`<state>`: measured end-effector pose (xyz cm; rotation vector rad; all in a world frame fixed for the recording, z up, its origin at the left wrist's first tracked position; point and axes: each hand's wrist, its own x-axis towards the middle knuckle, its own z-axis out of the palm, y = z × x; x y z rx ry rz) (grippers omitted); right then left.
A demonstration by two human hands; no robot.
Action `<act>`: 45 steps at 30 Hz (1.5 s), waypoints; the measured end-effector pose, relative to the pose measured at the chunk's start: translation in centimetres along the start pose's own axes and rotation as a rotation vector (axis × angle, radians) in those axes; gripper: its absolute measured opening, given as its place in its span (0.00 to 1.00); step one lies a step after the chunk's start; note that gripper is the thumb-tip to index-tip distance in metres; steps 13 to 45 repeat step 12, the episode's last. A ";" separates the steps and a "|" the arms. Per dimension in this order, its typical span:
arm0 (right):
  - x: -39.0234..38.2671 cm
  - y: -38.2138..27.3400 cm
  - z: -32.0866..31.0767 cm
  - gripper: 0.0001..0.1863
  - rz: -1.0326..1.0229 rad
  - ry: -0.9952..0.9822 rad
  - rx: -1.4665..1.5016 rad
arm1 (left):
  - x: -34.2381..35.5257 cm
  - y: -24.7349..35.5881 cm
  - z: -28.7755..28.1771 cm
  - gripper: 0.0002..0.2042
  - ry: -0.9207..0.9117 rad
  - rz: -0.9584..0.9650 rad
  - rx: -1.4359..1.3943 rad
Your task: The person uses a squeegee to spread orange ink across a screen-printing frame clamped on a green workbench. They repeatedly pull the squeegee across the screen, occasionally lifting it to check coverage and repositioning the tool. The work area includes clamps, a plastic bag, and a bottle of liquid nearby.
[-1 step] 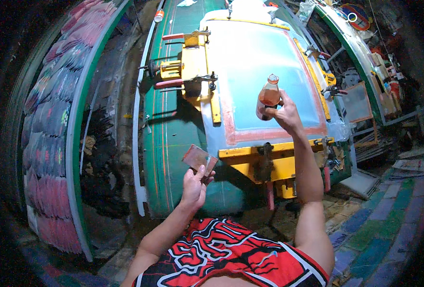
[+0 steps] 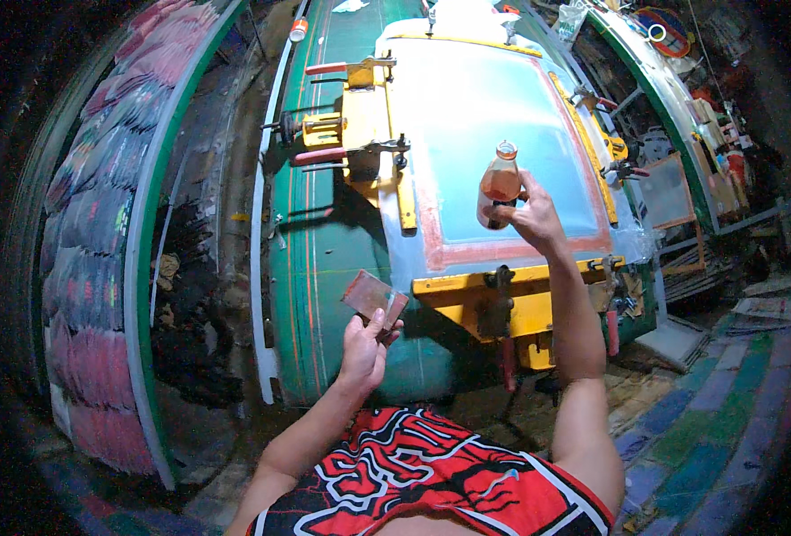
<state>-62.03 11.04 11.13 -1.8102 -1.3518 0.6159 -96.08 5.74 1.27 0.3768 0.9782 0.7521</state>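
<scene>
My right hand [image 2: 535, 217] is wrapped round a clear bottle [image 2: 502, 183] with an open mouth and reddish-brown liquid inside. It holds the bottle roughly upright above the lower part of a framed printing screen [image 2: 493, 103], whose mesh is pale blue inside a reddish border. Lower and to the left, my left hand [image 2: 366, 350] pinches a small flat scraper [image 2: 368, 293] between thumb and fingers. The scraper is rectangular, greyish and stained red, and is held over the green table [image 2: 324, 357], apart from the screen.
Yellow metal clamps [image 2: 359, 161] with red handles hold the screen at its left, and a yellow bracket [image 2: 493, 299] runs along its near edge. An orange-and-white can [image 2: 298, 30] stands at the far left. Stacked pinkish and grey cloth pieces [image 2: 92, 268] fill a rack on the left.
</scene>
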 end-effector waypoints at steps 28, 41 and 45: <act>-6.1 -8.7 16.2 0.35 0.109 -0.149 -0.053 | -1.5 8.7 -14.9 0.15 -0.125 -0.015 0.007; -6.1 -8.7 16.2 0.35 0.109 -0.149 -0.053 | -1.5 8.7 -14.9 0.15 -0.125 -0.015 0.007; -6.1 -8.7 16.2 0.35 0.109 -0.149 -0.053 | -1.5 8.7 -14.9 0.15 -0.125 -0.015 0.007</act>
